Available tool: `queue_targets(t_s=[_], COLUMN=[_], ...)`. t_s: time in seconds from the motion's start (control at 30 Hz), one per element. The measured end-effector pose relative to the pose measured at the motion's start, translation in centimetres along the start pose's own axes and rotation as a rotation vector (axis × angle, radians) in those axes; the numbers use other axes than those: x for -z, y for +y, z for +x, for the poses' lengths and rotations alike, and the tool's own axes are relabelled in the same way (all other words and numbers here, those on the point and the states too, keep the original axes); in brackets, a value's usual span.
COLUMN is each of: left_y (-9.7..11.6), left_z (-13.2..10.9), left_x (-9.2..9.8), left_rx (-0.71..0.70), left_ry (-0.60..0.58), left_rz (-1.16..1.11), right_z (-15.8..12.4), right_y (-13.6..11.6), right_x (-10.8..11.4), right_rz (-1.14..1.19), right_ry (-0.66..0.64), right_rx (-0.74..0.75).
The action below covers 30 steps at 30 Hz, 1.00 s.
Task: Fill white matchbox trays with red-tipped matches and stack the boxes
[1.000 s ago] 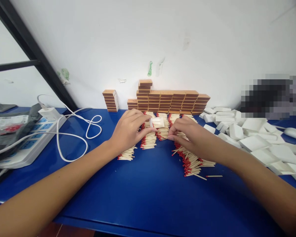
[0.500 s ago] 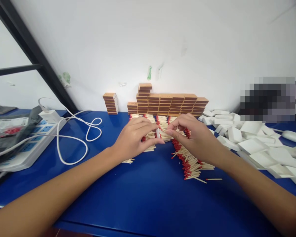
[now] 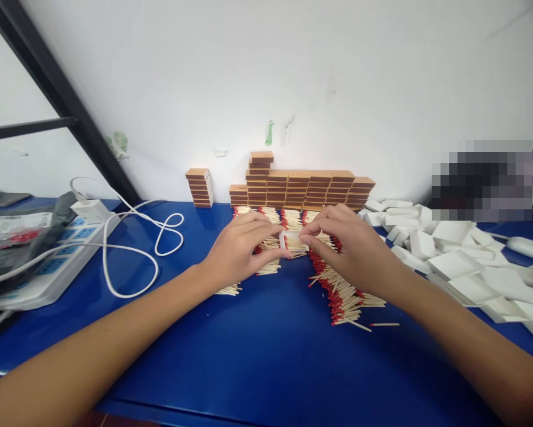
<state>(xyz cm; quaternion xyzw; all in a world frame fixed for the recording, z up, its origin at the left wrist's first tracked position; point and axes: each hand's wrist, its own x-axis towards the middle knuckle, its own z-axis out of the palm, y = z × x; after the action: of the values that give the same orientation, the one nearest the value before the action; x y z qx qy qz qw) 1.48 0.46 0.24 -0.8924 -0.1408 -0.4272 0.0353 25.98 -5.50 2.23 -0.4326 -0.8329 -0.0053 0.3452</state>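
Between thumb and fingers, my left hand (image 3: 242,246) grips a small white matchbox tray (image 3: 283,241) above the piles of matches. My right hand (image 3: 348,240) is closed in a pinch at the tray's right side; its fingers hide what they hold, if anything. Red-headed matches (image 3: 291,218) lie in rows behind and beneath both hands. A larger heap of matches (image 3: 344,293) spreads below my right hand, and a single match (image 3: 385,324) lies apart to its right.
Brown matchboxes (image 3: 297,187) are stacked along the wall, with a separate stack (image 3: 199,188) to their left. Many white trays (image 3: 455,258) are piled at right. A power strip (image 3: 66,261) and a looping white cable (image 3: 130,293) occupy the left of the blue table (image 3: 257,350).
The white tray has turned between my hands, so more of it shows and it reaches toward my right fingertips. Both hands stay in nearly the same place.
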Motion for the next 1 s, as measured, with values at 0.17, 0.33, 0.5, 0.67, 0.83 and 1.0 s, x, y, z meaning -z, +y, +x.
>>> queue_targets(t_s=[0.17, 0.33, 0.5, 0.67, 0.83, 1.0], left_y=[-0.4, -1.0, -1.0, -0.8, -0.8, -0.9], left_z=[0.0, -0.3, -0.3, -0.2, -0.2, -0.2], left_x=[0.1, 0.3, 0.2, 0.2, 0.2, 0.3], left_rx=[0.089, 0.105, 0.096, 0.073, 0.066, 0.057], left_ry=[0.068, 0.104, 0.068, 0.067, 0.074, 0.069], left_rz=[0.094, 0.156, 0.179, 0.170, 0.159, 0.158], right_z=[0.2, -0.5, -1.0, -0.9, -0.9, -1.1], right_y=[0.3, 1.7, 2.3, 2.2, 2.2, 2.0], right_x=[0.4, -0.8, -2.1, -1.9, -1.7, -1.7], right_rz=[-0.038, -0.041, -0.078, -0.058, -0.050, -0.052], right_ry=[0.087, -0.134, -0.228, -0.225, -0.278, -0.319], right_rx=[-0.027, 0.047, 0.038, 0.046, 0.025, 0.003])
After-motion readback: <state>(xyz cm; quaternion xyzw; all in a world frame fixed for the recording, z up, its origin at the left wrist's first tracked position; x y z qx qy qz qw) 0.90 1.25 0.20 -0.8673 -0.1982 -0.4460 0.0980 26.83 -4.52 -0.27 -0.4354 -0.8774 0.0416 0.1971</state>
